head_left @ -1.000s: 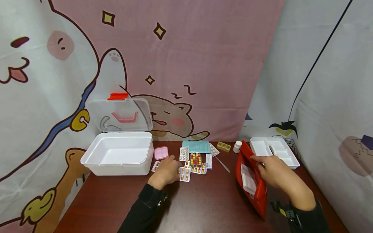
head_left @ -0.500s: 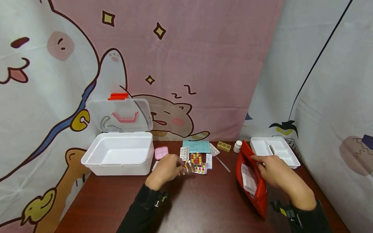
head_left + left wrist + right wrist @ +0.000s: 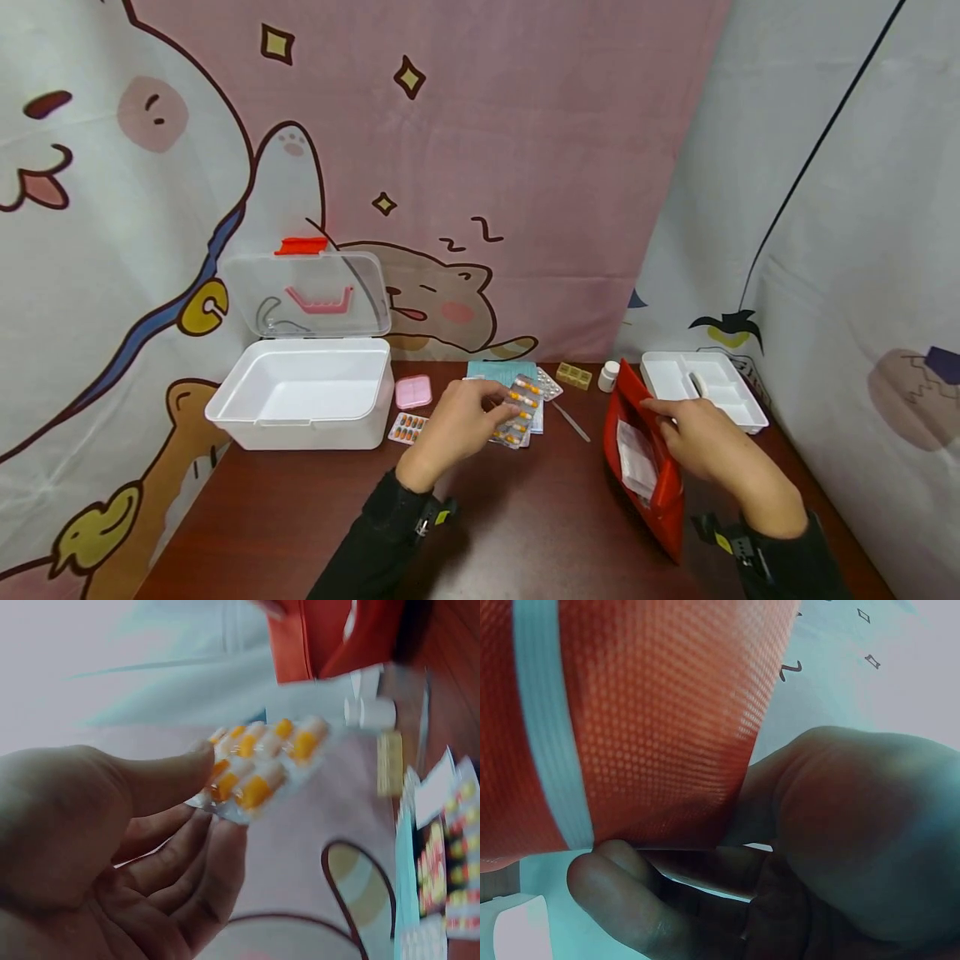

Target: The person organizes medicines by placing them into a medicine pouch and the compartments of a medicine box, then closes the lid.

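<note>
Between thumb and fingers, my left hand (image 3: 459,423) pinches a blister pack (image 3: 527,402) of orange-and-white capsules, raised above the other medicine packs. In the left wrist view the same blister pack (image 3: 262,766) is tilted and a little blurred. At the right, my right hand (image 3: 723,457) grips the upper edge of a red pouch (image 3: 670,508) and holds its mouth apart. A white packet (image 3: 636,461) shows inside it. In the right wrist view, the red pouch (image 3: 667,727) with a pale stripe is held between thumb and fingers.
A white box (image 3: 300,433) with its clear lid raised stands left. Near it lie a pink case (image 3: 413,392) and another blister pack (image 3: 408,427). A teal packet (image 3: 495,370), yellow case (image 3: 573,376), white bottle (image 3: 608,377) and thin stick (image 3: 572,421) lie behind. A white tray (image 3: 672,379) is right.
My left hand has lifted the capsule blister pack off the table and moved right and up with it. The right hand stays on the red pouch.
</note>
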Demonstrator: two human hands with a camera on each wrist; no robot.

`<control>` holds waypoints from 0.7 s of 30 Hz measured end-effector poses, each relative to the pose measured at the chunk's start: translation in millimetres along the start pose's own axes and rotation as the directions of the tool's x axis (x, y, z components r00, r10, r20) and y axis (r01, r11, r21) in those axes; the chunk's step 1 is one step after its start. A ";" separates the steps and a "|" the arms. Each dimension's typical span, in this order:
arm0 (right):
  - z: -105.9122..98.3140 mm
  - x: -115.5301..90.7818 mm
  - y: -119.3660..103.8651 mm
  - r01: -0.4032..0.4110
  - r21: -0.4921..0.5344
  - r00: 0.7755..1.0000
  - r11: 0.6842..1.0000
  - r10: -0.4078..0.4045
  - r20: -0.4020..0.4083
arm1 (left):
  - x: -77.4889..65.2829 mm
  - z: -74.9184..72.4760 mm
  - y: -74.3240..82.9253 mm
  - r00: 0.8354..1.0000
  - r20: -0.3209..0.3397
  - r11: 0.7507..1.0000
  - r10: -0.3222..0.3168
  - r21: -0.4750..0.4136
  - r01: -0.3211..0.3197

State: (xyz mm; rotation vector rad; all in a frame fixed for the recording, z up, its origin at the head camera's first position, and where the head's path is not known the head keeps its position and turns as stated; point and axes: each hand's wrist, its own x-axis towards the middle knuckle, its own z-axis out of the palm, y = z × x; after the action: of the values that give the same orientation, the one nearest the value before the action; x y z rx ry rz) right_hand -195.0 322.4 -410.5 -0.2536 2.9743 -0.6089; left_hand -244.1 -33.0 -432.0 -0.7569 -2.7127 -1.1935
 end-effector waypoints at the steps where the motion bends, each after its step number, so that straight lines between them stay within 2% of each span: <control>1: 0.0 -0.2 0.0 -0.003 0.004 1.000 1.000 0.003 0.003 | 2.6 2.5 4.5 1.000 0.004 1.000 0.007 -0.022 -0.007; 5: 0.4 -0.9 0.1 -0.006 0.010 1.000 1.000 0.006 0.003 | 14.2 15.1 21.0 1.000 0.031 0.994 0.002 -0.114 0.001; 9: 1.0 -0.1 -0.3 -0.007 -0.002 1.000 1.000 0.007 -0.002 | 26.9 30.9 36.5 0.994 0.102 0.977 -0.026 -0.206 0.046; 15: 0.8 0.7 -1.9 -0.021 -0.012 1.000 1.000 0.021 -0.002 | 40.0 58.7 56.0 0.975 0.220 0.952 -0.045 -0.285 0.108; 21: 1.0 0.1 -2.2 -0.023 0.008 1.000 1.000 0.023 0.009 | 45.6 87.7 70.5 0.956 0.276 0.922 -0.099 -0.337 0.192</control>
State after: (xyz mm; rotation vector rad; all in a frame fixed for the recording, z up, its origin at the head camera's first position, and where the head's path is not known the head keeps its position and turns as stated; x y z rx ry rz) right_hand -194.7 320.0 -410.5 -0.2211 2.9608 -0.6161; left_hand -240.3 88.3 -433.3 -0.8039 -2.8278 -1.7821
